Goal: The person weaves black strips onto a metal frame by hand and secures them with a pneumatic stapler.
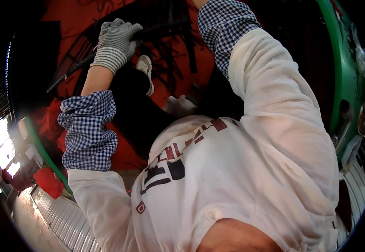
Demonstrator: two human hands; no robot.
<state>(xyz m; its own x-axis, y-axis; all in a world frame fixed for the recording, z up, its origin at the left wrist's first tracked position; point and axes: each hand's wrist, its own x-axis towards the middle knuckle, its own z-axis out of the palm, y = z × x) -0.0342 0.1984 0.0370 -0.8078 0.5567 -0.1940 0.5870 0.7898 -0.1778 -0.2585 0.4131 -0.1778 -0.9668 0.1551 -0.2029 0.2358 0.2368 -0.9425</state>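
Note:
My left hand (116,44), in a grey striped work glove, is at the upper left with its fingers curled round a bar of a black metal frame (169,27). The frame has long thin bars and a leg-like upright, and part of it runs off into the dark at the top. My right arm, in a blue-and-white checked sleeve cover (228,31), reaches up past the top edge. Only a bit of that wrist shows; the hand itself is out of view.
Dark rods or their shadows lie over the red floor (127,147). My light shoe (144,65) stands under the frame. A green curved edge (338,63) rises on the right. At the lower left are a red cloth (48,183) and a stack of pale metal strips (71,222).

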